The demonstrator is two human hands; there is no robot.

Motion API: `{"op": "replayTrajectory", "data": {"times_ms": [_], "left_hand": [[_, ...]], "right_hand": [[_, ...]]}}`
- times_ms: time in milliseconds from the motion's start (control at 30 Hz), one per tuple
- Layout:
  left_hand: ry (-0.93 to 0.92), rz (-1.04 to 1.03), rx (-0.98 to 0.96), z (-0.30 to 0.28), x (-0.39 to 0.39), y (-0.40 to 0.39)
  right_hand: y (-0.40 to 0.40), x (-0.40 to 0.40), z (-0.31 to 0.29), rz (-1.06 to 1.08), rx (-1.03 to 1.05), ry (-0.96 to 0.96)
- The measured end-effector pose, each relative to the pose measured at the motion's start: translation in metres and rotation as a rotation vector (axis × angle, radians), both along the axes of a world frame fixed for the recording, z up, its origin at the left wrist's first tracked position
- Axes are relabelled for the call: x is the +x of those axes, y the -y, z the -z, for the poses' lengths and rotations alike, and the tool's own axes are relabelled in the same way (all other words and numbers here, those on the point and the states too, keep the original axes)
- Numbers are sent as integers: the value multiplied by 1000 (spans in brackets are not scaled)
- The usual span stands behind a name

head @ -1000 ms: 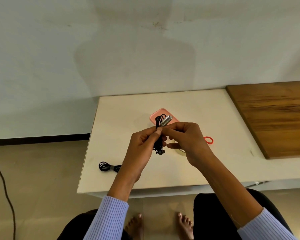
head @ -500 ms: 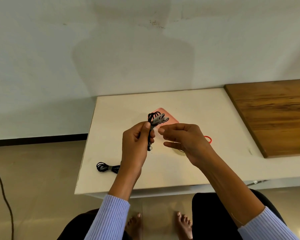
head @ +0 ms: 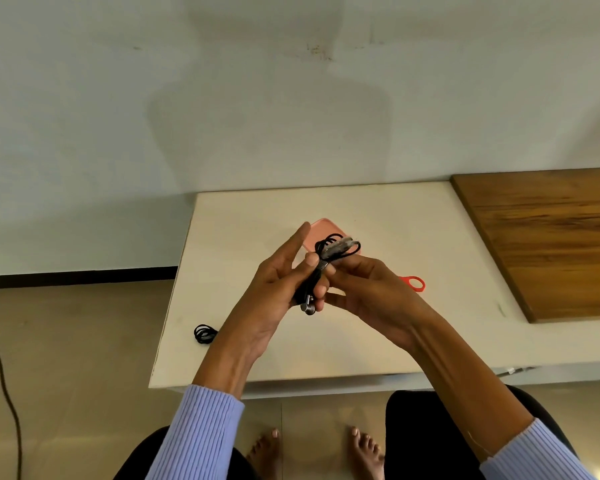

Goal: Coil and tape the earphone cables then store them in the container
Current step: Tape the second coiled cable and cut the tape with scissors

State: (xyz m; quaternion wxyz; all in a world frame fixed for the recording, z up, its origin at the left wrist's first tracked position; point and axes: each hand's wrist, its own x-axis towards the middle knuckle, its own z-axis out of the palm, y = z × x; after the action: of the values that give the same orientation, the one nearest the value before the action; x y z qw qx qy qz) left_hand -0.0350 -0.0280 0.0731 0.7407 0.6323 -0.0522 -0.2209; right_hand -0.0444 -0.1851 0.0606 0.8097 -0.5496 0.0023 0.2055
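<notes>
The bench [head: 378,334] carries the pink container [head: 317,230] at its far middle, partly hidden behind the hands. A second coiled cable [head: 204,334] lies at the near left edge, well apart. The earphone bundle [head: 328,258] is held above the bench with its long axis steep, tape wrap uppermost. The left hand [head: 274,292] pinches it at mid-length (forefinger straight). The right hand [head: 368,292] pinches it at the taped section, nearer the container.
</notes>
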Motion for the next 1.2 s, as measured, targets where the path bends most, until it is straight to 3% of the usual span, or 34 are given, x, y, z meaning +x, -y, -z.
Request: {"op": "replayTrajectory", "data": {"times_ms": [367, 567, 800, 1033, 1200], "left_hand": [[-281, -162, -65, 9, 3, -1], [-389, -159, -144, 7, 4, -1], [-189, -242, 39, 14, 5, -1], [-169, -163, 80, 13, 6, -6], [-119, -215, 64, 15, 4, -3]], "right_hand": [[-8, 6, 10, 145, -185, -71], [-6, 6, 10, 122, -141, -75], [-11, 6, 9, 187, -235, -95], [-10, 9, 7, 262, -344, -74], [-6, 11, 6, 227, -230, -126]]}}
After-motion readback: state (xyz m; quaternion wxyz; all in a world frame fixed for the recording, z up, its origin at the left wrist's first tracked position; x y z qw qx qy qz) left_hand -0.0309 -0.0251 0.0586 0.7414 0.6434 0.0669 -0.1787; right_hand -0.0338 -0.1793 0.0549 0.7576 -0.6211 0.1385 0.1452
